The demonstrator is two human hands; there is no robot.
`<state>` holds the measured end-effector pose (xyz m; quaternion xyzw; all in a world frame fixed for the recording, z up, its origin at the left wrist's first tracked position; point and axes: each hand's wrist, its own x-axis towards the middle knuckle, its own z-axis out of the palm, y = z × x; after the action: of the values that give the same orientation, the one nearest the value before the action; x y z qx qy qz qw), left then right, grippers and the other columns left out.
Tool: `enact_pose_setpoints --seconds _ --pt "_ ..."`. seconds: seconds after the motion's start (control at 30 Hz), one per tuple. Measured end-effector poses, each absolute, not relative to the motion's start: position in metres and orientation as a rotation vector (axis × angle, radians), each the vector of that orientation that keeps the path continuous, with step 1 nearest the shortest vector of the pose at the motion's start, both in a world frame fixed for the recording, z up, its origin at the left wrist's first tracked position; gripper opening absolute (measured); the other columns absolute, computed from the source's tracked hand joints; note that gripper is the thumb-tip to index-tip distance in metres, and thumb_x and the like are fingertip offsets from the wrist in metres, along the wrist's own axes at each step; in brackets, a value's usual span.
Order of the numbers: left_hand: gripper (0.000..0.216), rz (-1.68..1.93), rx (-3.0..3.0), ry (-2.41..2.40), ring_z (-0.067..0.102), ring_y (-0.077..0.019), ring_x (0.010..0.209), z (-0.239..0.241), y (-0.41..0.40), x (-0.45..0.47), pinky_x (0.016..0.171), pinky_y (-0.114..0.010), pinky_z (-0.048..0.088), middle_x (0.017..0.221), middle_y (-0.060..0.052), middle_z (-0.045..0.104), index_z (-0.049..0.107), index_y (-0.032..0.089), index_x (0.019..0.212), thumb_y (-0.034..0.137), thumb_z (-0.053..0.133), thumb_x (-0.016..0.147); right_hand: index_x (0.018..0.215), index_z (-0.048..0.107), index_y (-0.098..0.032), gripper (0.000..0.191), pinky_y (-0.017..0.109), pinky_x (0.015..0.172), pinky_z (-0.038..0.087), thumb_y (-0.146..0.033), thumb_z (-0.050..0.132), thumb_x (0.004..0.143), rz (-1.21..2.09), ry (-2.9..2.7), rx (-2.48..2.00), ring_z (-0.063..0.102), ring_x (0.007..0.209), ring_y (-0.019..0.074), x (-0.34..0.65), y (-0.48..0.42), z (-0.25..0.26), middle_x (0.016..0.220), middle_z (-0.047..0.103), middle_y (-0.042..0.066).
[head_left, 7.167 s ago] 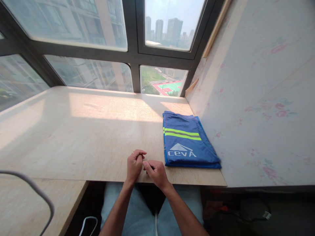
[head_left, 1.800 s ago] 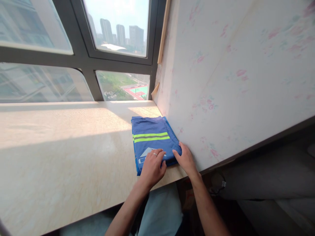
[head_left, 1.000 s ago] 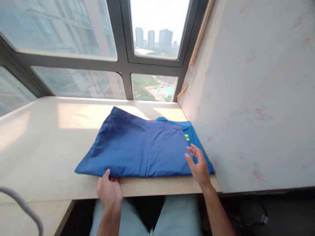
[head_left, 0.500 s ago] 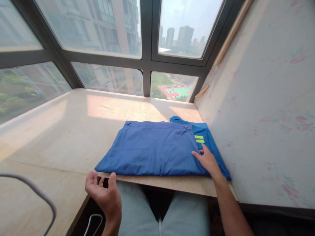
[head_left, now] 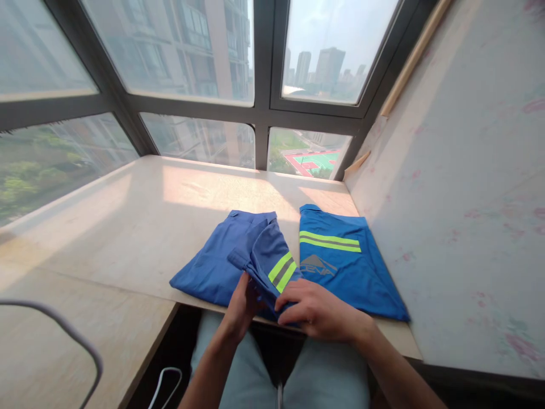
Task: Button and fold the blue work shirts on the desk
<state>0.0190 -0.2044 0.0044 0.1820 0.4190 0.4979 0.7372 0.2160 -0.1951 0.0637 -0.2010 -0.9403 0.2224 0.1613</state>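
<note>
A violet-blue work jacket [head_left: 213, 258] lies near the front edge of the wooden surface, its right part folded over to the left. The lifted flap shows a yellow-green and grey reflective stripe. My left hand [head_left: 243, 307] is closed on the flap's lower edge, its fingertips partly hidden under the cloth. My right hand [head_left: 317, 309] grips the flap's right edge below the stripe, fingers curled over the fabric. Beside it on the right lies a brighter blue folded work jacket [head_left: 340, 272], with a reflective stripe and a grey printed logo.
The wooden surface [head_left: 106, 227] runs left along the windows. A grey cable [head_left: 63, 324] curves over its left front, and a white cable [head_left: 168, 372] hangs below. A flower-patterned wall [head_left: 468, 227] borders the right side. My legs [head_left: 327, 369] are under the front edge.
The right part of the violet-blue jacket has been lifted and folded leftward, uncovering the brighter jacket's stripe and logo. Both hands have moved inward and closed on the cloth.
</note>
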Motion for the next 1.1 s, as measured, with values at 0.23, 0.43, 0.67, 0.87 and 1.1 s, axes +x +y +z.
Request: enact_pose_setpoints --seconds 0.23,0.43,0.67,0.87,1.1 --pt "0.028 1.203 0.087 0.814 0.064 -0.0168 0.058 -0.001 -0.202 -0.023 0.062 -0.031 0.056 0.069 -0.004 0.068 0.065 0.016 0.082 0.040 0.051 0.087 0.109 0.073 -0.021 0.028 0.027 0.094 0.049 -0.013 0.058 0.088 1.344 -2.480 -0.703 0.067 0.105 0.0179 0.235 -0.203 0.056 0.114 0.072 0.006" --pt "0.038 1.243 0.042 0.867 0.071 -0.0210 0.069 0.010 -0.191 -0.024 0.068 -0.034 0.059 0.082 -0.008 0.075 0.071 0.013 0.095 0.046 0.053 0.088 0.140 0.051 -0.023 0.049 0.028 0.075 0.054 -0.027 0.057 0.091 1.452 -2.234 -1.033 0.068 0.072 0.0135 0.225 -0.181 0.042 0.118 0.069 0.007" --pt "0.019 1.171 0.199 1.136 0.072 -0.0212 0.069 -0.001 -0.198 -0.026 0.068 -0.032 0.061 0.082 -0.009 0.077 0.072 0.010 0.092 0.024 0.073 0.078 0.153 0.031 -0.015 0.090 0.042 0.097 0.046 -0.055 0.068 0.081 0.942 -2.369 -1.514 0.053 0.125 0.0347 0.188 -0.166 0.030 0.148 0.044 0.021" --pt "0.040 1.293 0.254 1.146 0.073 -0.0244 0.086 0.000 -0.219 -0.028 0.075 -0.032 0.061 0.092 -0.010 0.076 0.072 0.012 0.099 0.035 0.084 0.069 0.096 0.066 -0.017 0.017 0.030 0.074 0.047 -0.023 0.056 0.084 0.840 -2.559 -1.491 0.067 0.089 0.0245 0.152 -0.151 0.030 0.092 0.071 0.009" --pt "0.033 2.081 0.161 1.248 0.069 -0.0223 0.099 0.023 -0.212 -0.063 0.090 -0.037 0.057 0.100 -0.005 0.074 0.069 0.019 0.101 0.039 0.077 0.076 0.076 0.053 -0.019 0.006 0.020 0.036 0.035 -0.015 0.050 0.080 1.178 -1.610 -1.263 0.057 0.040 0.0132 0.154 -0.041 0.101 0.051 0.055 -0.005"
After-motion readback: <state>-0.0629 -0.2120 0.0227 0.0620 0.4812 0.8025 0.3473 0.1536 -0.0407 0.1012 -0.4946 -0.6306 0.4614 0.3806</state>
